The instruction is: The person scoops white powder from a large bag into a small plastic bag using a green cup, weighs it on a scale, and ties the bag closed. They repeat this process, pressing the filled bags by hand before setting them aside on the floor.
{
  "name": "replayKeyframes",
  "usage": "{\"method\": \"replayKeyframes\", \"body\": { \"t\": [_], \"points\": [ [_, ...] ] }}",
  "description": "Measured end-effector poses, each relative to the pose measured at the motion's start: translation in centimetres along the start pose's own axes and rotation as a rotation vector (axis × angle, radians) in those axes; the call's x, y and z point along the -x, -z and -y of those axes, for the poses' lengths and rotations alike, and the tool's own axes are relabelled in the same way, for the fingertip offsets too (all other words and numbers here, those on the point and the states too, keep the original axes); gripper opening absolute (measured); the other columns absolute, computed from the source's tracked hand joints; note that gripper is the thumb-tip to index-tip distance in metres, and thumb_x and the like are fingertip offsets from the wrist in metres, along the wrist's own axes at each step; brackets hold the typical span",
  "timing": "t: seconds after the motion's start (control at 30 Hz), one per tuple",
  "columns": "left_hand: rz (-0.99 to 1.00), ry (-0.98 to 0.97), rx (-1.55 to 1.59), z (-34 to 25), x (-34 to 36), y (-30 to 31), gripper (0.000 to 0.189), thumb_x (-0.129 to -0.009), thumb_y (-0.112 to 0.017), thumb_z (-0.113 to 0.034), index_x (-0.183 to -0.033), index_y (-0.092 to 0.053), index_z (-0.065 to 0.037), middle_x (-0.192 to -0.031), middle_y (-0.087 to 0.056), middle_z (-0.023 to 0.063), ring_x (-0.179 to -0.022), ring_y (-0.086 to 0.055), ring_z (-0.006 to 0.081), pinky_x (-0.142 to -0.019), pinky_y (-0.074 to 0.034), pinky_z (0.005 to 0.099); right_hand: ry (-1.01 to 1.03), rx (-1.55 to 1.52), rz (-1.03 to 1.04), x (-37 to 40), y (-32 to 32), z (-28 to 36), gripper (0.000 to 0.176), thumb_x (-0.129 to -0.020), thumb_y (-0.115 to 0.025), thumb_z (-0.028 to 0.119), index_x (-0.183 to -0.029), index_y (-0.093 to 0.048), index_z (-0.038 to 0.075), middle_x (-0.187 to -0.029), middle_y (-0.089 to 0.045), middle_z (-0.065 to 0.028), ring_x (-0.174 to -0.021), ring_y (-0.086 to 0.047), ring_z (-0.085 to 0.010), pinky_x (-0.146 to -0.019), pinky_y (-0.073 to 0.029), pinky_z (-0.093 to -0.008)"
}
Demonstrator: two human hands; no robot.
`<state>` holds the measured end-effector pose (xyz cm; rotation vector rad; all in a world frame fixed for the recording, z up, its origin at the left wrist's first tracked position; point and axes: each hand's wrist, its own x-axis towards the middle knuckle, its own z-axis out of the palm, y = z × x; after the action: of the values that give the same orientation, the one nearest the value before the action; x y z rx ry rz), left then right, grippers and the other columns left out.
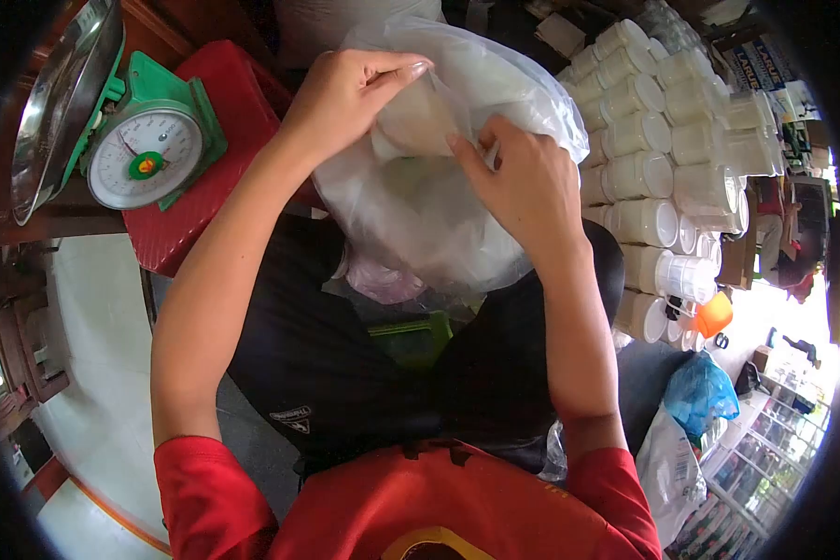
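Thin plastic film [443,108]: top center, between hands, over big translucent bag [548,96]. Left hand [347,93]: grip closed, pinching film's upper edge. Right hand [535,187]: thumb at lower edge, can't tell if grip closed. Step looks like film handling; next move calls for light, firm pinch, slip likely.

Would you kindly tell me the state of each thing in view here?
Large translucent white plastic bag: open, loosely spread
Left hand: pinching thin clear plastic
Right hand: fingers curled, thumb against that plastic
Green scale with round white dial: fitted with shiny metal pan
White cylindrical plastic tubs: stacked in rows
Blue plastic bag: crumpled
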<state>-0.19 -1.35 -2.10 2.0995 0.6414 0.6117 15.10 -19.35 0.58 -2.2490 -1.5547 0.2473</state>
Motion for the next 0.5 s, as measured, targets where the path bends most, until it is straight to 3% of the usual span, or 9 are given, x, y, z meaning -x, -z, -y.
{"method": "replayKeyframes", "body": {
  "t": [0.1,0.17,0.3,0.37,0.5],
  "points": [
    [0.012,-0.029,-0.073,-0.3,0.0,0.1,0.025,-0.104,-0.064,-0.026,-0.123,-0.078,-0.017,-0.079,-0.073,-0.0018,-0.053,-0.047,0.0039,-0.051,-0.043,0.0243,-0.005,0.041,-0.168,-0.6,-0.2,0.4,0.039,-0.090,-0.071,0.043,-0.097,-0.070,0.004,-0.080,-0.073,-0.0173,-0.069,-0.070,-0.0397,-0.065,-0.056,-0.0490],
    [0.065,-0.052,-0.086,-0.7,0.0,0.2,0.025,-0.103,-0.064,-0.024,-0.124,-0.077,-0.018,-0.082,-0.075,0.0019,-0.053,-0.048,0.0056,-0.052,-0.045,0.0257,0.139,0.094,-0.281,-1.4,-0.8,0.4,0.043,-0.093,-0.068,0.045,-0.107,-0.067,0.004,-0.088,-0.074,-0.0177,-0.071,-0.071,-0.0405,-0.067,-0.057,-0.0491],
    [0.056,-0.256,-0.149,-0.4,0.1,0.0,0.025,-0.102,-0.065,-0.024,-0.125,-0.077,-0.020,-0.076,-0.071,0.0050,-0.054,-0.048,0.0075,-0.053,-0.046,0.0277,0.176,0.147,-0.167,-2.2,-1.2,0.4,0.037,-0.096,-0.063,0.041,-0.100,-0.069,0.005,-0.084,-0.074,-0.0188,-0.072,-0.071,-0.0405,-0.068,-0.057,-0.0502],
    [0.148,-0.168,-0.187,-0.7,0.3,0.5,0.026,-0.101,-0.067,-0.026,-0.125,-0.077,-0.020,-0.068,-0.065,0.0051,-0.054,-0.048,0.0078,-0.053,-0.045,0.0289,0.146,0.085,-0.080,-2.2,-1.4,0.1,0.032,-0.098,-0.060,0.036,-0.095,-0.070,0.006,-0.079,-0.072,-0.0200,-0.072,-0.070,-0.0421,-0.069,-0.056,-0.0520],
    [0.253,-0.034,-0.150,-1.7,0.6,1.2,0.027,-0.100,-0.069,-0.028,-0.125,-0.077,-0.021,-0.062,-0.058,0.0032,-0.053,-0.046,0.0083,-0.052,-0.044,0.0291,0.129,-0.082,-0.115,-1.6,-1.4,-0.2,0.029,-0.097,-0.059,0.032,-0.090,-0.071,0.006,-0.076,-0.070,-0.0209,-0.072,-0.068,-0.0435,-0.069,-0.055,-0.0529]
  ]
}}
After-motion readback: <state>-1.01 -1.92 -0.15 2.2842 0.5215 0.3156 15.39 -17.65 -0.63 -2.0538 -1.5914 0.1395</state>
